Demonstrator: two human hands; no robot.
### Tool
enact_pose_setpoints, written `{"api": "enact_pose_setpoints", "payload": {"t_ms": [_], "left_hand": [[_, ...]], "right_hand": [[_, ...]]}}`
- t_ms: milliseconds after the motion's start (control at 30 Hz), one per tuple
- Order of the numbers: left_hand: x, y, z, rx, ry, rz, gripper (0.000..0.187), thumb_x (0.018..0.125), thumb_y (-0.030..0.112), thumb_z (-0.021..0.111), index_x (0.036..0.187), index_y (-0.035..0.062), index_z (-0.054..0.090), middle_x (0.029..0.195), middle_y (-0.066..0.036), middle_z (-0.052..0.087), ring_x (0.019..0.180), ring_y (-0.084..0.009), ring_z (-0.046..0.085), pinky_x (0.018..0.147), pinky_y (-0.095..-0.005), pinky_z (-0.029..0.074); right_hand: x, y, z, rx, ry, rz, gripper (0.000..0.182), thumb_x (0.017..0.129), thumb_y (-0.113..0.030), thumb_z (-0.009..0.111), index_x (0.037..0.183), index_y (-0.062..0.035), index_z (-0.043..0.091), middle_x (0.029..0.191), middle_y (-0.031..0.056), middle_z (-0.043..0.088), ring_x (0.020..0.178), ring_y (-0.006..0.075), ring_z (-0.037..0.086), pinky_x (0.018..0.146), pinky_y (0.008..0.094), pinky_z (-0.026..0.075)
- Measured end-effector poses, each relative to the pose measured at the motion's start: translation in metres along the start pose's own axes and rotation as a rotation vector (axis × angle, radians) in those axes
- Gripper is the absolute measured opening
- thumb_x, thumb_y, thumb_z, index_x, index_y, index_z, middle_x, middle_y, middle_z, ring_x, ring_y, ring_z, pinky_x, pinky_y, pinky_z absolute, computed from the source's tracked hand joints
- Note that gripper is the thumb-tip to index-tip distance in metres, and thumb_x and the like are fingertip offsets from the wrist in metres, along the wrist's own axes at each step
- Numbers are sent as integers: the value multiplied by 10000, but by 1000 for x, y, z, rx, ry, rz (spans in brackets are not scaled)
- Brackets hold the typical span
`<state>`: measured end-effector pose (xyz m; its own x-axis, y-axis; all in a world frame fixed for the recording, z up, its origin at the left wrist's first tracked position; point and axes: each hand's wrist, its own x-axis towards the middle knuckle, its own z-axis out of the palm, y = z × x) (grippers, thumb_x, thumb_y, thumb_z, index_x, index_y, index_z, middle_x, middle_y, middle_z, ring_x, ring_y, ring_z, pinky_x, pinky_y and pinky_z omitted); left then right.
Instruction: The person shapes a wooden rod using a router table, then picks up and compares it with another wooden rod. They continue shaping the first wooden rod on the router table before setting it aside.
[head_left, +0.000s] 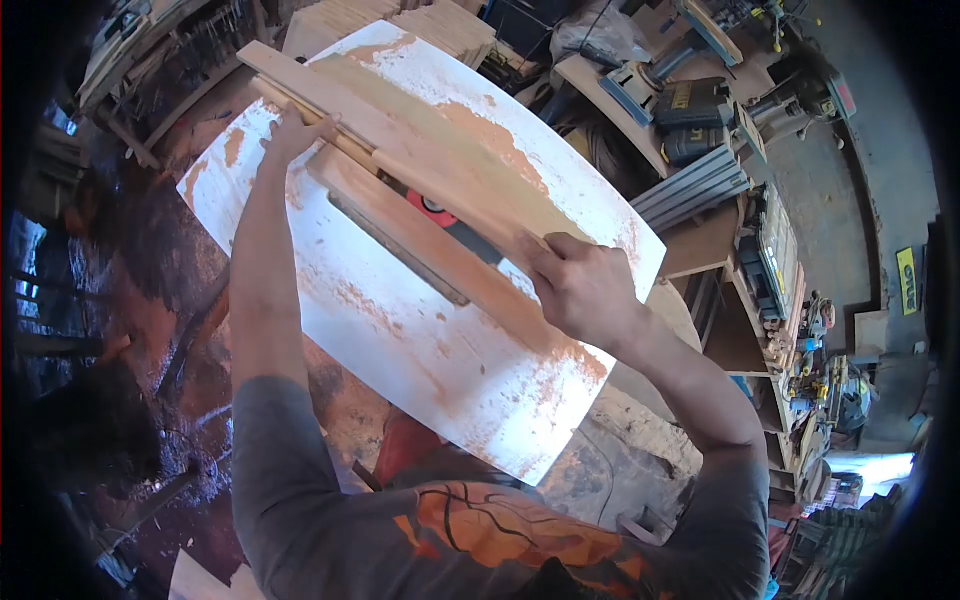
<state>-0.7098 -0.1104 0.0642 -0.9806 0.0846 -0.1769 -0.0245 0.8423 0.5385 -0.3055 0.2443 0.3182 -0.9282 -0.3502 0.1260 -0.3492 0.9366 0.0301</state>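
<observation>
A long, straight, narrow piece of pale brown wood (455,200) runs diagonally across the white, sawdust-strewn counter (380,310). Its nearer end sits in the grip of the right hand (588,288); whether the strip (353,149) under the left hand (290,138) is the same piece is unclear.

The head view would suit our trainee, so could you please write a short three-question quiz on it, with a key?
1. True or false: the white tabletop is free of dust.
2. What colour is the round part showing beside the long board? A blue, B red, C yellow.
3. Fill in: the ____ hand reaches farther from the person's body.

Key:
1. False; reddish-brown dust lies on it in patches.
2. B.
3. Left.
</observation>
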Motion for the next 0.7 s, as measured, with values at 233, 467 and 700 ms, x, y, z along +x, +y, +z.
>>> {"api": "enact_pose_setpoints", "payload": {"t_ms": [233, 467, 700], "left_hand": [[81, -37, -25, -42, 372, -241, 1133, 881, 743, 524, 1605, -29, 122, 1675, -189, 237, 1550, -463, 107, 1171, -727, -48], [158, -106, -67, -443, 276, -79, 866, 868, 594, 698, 1362, -103, 555, 1307, -222, 640, 1156, -320, 632, 918, -437, 518], [84, -78, -182, -1308, 566, 134, 451, 1016, 319, 567, 1244, -70, 596, 1144, -164, 667, 995, -302, 664, 913, -443, 553]], "right_hand": [[59, -8, -4, 243, 106, 121, 397, 841, -69, 710, 1238, -53, 695, 982, 116, 731, 763, 306, 715, 658, 400, 579], [-85, 4, -32, 346, 213, 609, 440, 837, 4, 705, 1263, 97, 649, 1053, 246, 723, 879, 263, 736, 770, 349, 558], [-228, -5, -32, 316, 376, 1097, 429, 891, -56, 692, 1298, 70, 647, 1022, 179, 740, 910, 184, 691, 848, 306, 534]]}}
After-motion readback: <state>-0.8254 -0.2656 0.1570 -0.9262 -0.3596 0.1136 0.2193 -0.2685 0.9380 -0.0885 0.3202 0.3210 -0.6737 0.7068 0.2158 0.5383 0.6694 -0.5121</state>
